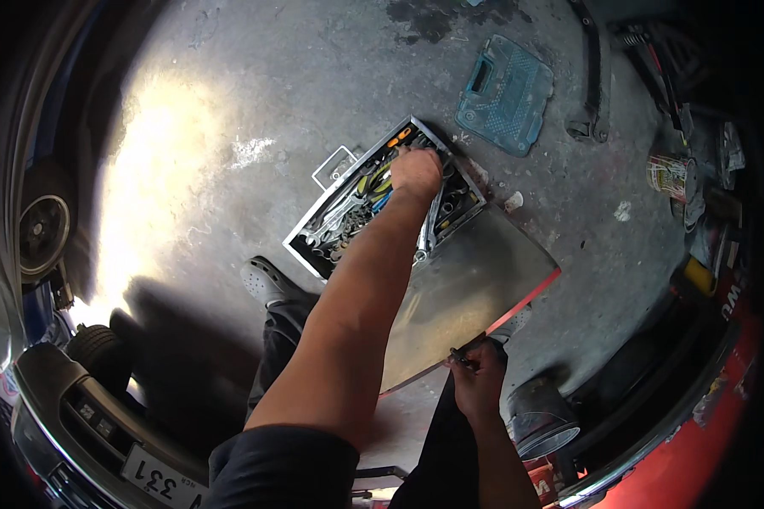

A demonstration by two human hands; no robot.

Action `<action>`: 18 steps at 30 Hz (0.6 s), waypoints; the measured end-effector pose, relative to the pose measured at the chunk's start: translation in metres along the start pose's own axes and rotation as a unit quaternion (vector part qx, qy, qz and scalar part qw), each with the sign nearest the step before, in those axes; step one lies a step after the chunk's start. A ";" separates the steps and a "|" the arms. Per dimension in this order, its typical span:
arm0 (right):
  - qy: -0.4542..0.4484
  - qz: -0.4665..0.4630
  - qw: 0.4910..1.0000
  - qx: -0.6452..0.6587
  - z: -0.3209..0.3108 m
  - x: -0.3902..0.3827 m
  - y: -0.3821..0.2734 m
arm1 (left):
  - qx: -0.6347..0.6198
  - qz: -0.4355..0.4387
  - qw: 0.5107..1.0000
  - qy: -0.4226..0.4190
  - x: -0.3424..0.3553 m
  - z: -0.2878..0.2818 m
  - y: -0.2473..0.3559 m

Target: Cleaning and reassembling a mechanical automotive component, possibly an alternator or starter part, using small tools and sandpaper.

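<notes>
Far left: dark car wheel (44,235) with a pale hub, at the picture's rim. Near left: dark bumper (76,407) with a white number plate (163,483); a black tyre (98,352) lies just beyond it on the grey concrete floor (229,102), which is lit by a bright patch of sun.

Centre: open metal toolbox (382,199) on the floor, packed with spanners, sockets and yellow- and orange-handled tools. Its flat grey lid (471,284) is swung out toward the near right, red along one edge. A pale shoe (261,282) stands just left of and nearer than the box.

Left hand (416,172): arm stretched out from the near edge, hand down in the far end of the toolbox with fingers curled among the tools; whether it has hold of anything cannot be told.

Right hand (477,377): at the near corner of the lid, fingers closed on its edge, together with a thin dark item whose kind cannot be told.

Centre right, far: closed blue-green plastic tool case (505,93), well apart from the toolbox. Near right: grey metal bucket (542,417) just beside the right hand. Far right: printed tin can (669,176) among dark clutter; red bodywork (705,424) along the rim.
</notes>
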State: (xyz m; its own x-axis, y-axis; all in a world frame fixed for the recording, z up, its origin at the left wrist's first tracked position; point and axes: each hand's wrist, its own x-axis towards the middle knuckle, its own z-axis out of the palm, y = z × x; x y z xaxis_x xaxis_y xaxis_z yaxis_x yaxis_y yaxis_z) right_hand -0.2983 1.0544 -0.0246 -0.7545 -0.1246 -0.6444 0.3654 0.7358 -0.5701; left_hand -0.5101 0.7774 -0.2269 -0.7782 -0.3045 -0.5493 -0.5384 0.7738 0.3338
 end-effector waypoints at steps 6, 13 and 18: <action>0.052 0.055 0.996 0.042 -0.007 -0.001 0.019 | 0.054 0.055 0.994 0.073 0.018 0.037 -0.007; 0.008 0.064 0.995 0.082 -0.013 0.003 0.042 | 0.050 0.042 0.980 0.186 -0.016 0.035 -0.049; -0.035 0.025 0.999 0.014 -0.012 0.011 -0.047 | -0.169 -0.049 0.881 0.440 -0.094 -0.109 -0.073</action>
State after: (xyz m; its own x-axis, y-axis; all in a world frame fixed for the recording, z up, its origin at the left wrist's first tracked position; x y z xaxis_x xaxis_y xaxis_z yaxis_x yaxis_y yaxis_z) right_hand -0.3302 1.0263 0.0007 -0.6956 -0.1349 -0.7056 0.4176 0.7233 -0.5500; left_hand -0.4323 0.6893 -0.1163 -0.5921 -0.7881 0.1680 -0.5664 0.5554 0.6089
